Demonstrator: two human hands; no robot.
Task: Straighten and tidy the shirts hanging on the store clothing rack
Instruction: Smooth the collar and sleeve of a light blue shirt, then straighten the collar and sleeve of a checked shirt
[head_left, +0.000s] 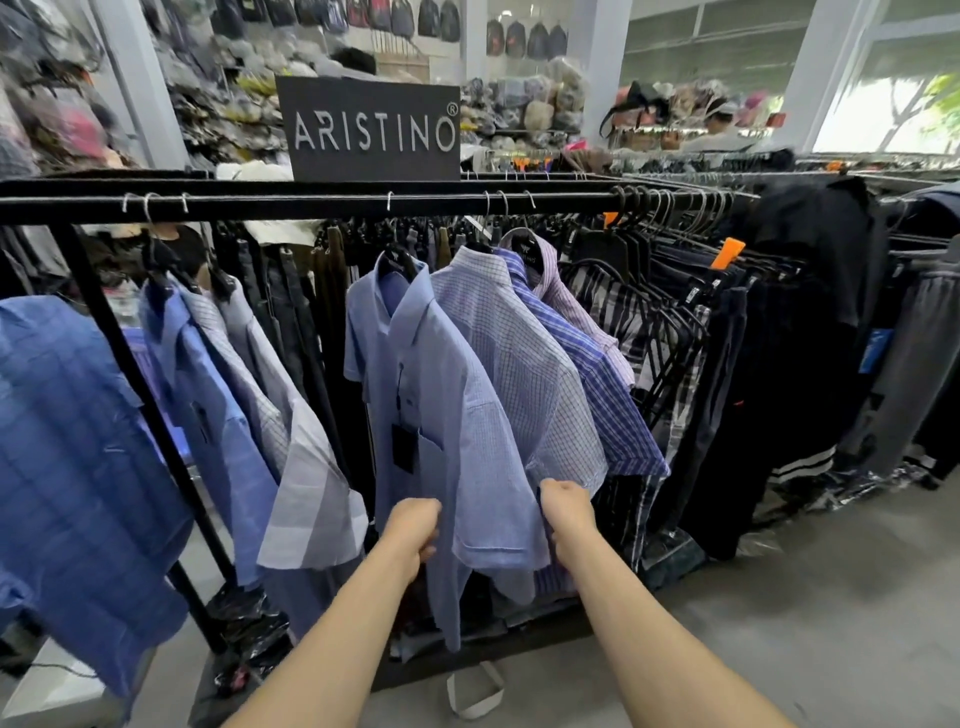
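Midway along the black rail (311, 203), a pale blue short-sleeved shirt (441, 415) hangs lengthwise at the front of a small bunch, straight ahead of both hands. Its left hand (413, 530) is closed on the front edge, the right hand (566, 512) pinches the fabric at the sleeve hem, both equally near. Behind it hang a fine-checked shirt (524, 364) and a bolder blue plaid shirt (597, 384), all thin woven cotton by the look. An "ARISTINO" sign (371, 130) stands above.

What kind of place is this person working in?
Most likely a clothing shop: shirts hang on a black rack under an ARISTINO brand sign, with backpacks displayed on the far wall.
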